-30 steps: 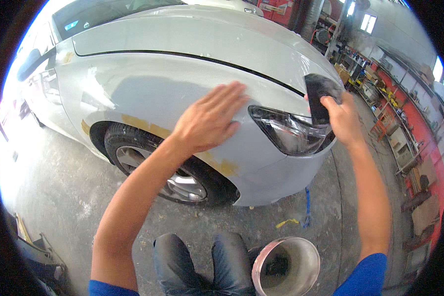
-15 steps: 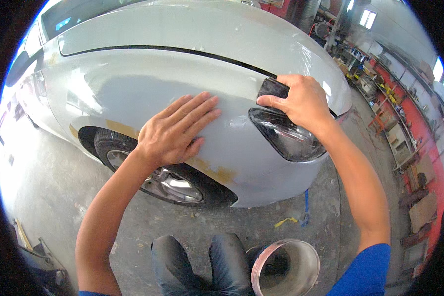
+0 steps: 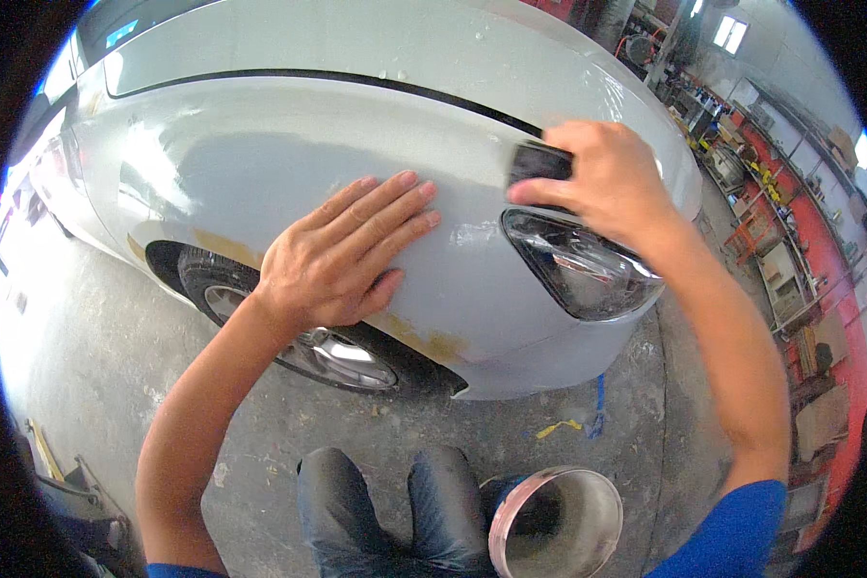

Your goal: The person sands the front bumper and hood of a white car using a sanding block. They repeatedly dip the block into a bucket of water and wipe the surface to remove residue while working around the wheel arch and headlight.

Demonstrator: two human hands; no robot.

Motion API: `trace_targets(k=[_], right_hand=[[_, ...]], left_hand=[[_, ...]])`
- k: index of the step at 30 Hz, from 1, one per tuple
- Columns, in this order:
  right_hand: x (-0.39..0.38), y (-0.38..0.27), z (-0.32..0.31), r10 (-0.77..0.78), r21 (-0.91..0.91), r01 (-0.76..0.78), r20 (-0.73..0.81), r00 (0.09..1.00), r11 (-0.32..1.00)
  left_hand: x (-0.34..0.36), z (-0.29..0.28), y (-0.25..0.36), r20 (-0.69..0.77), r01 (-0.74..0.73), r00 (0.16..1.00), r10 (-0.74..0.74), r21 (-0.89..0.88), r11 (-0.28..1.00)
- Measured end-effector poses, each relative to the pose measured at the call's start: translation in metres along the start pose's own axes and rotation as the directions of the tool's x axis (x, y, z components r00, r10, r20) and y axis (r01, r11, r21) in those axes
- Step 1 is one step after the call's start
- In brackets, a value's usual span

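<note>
My left hand lies flat on the silver-grey car fender above the wheel arch, its fingers stretched out toward the upper right. In my right hand is a black sanding block, gripped between thumb and fingers. The block is at the fender's upper corner, just above the headlight; its underside is hidden. A dull grey patch spreads over the fender, with tan filler along the arch edge.
Below the arch is the front wheel. A round bucket stands on the concrete floor beside my right knee. Yellow and blue scraps lie near the bumper. Cluttered shelves line the red wall at right.
My right hand and the sanding block have shifted slightly right, and the hand is now blurred. My left hand stays flat on the fender. The whole view has shifted a little.
</note>
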State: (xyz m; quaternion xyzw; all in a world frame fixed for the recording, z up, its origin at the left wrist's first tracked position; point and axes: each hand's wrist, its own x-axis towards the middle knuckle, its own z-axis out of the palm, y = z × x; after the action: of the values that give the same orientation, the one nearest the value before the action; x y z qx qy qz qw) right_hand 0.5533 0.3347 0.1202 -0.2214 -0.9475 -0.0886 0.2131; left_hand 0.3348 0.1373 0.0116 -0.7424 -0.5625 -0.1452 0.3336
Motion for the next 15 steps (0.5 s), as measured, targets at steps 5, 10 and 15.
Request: trace_targets(k=[5,10,15], right_hand=[[0.033,-0.040,0.026,-0.211,0.022,0.218,-0.168,0.963,0.976],[0.022,0.025,0.039,-0.139,0.051,0.153,-0.220,0.966,0.987],[0.023,0.062,0.082,0.037,0.095,-0.023,-0.140,0.989,0.995]], left_hand=[[-0.031,-0.012,-0.014,0.027,0.041,0.999,-0.040,-0.022,0.999],[-0.012,0.036,-0.030,-0.179,-0.150,0.974,0.138,-0.056,0.987],[-0.005,0.044,-0.022,-0.331,-0.182,0.933,0.139,-0.101,0.978]])
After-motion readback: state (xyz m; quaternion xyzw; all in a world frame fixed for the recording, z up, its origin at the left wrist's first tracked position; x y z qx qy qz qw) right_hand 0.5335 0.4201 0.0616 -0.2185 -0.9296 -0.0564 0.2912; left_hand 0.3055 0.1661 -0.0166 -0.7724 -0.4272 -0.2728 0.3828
